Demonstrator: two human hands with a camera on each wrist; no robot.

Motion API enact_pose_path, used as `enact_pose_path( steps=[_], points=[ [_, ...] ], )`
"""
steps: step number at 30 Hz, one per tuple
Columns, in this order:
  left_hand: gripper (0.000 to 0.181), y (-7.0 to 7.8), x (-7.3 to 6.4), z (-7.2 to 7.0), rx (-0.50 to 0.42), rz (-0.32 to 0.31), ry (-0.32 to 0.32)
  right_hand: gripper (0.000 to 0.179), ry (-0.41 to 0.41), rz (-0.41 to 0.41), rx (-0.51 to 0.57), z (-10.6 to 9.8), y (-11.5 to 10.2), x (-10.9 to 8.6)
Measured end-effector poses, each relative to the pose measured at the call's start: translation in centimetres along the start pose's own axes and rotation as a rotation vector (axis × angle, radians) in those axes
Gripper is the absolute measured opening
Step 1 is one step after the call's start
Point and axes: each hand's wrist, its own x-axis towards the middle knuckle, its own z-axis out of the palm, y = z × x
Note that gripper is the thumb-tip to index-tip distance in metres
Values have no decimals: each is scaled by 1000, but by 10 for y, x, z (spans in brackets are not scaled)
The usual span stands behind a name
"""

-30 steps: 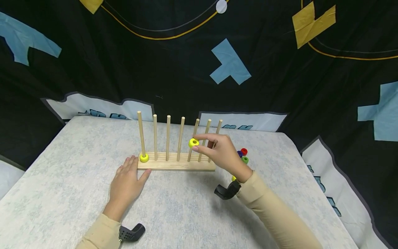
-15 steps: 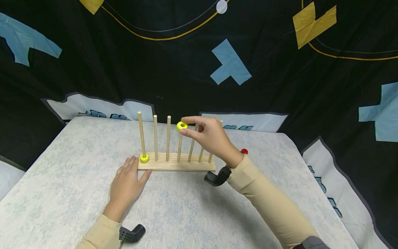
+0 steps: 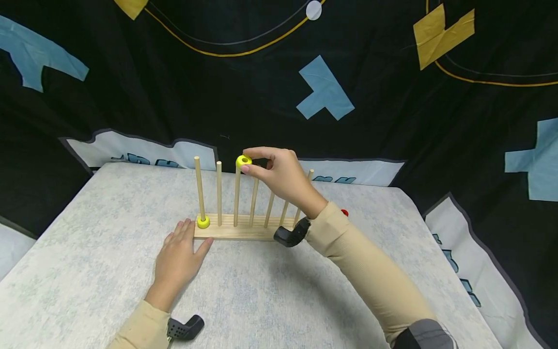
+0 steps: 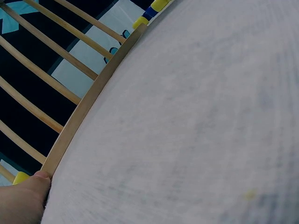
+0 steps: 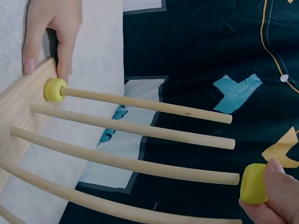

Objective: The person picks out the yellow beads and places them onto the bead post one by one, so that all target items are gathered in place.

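A wooden pegboard [image 3: 244,233] with several upright pegs stands on the table. My right hand [image 3: 285,177] pinches a yellow bead [image 5: 252,184] between thumb and fingers, right at the top of the third peg [image 3: 237,198] from the left. In the right wrist view the bead's hole side faces that peg's tip. Another yellow bead [image 3: 203,222] sits at the bottom of the leftmost peg. My left hand [image 3: 176,254] lies at the board's left end, fingers extended along it and thumb [image 4: 39,179] touching the front corner.
A red bead [image 3: 345,212] shows past the right sleeve, which hides what lies near it. Yellow and blue beads [image 4: 149,12] appear beyond the board's far end in the left wrist view. A black cloth [image 3: 244,97] hangs behind the table [image 3: 244,300].
My right hand has carried the yellow bead up and leftward, from in front of the right-hand pegs to the third peg's top. My left hand and the pegboard have stayed put.
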Motion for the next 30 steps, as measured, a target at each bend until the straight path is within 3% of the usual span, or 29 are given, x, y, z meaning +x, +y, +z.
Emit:
enact_pose_path(
  steps=[10,20,30],
  points=[
    [73,0,1,-1,6,2,6,38,-44,27,1,8,-19,22],
    [73,-1,1,1,6,-3,3,39,-125,78,28,31,-36,45],
    [72,-2,2,1,7,-12,-8,38,-160,87,-16,46,-44,51]
  ],
)
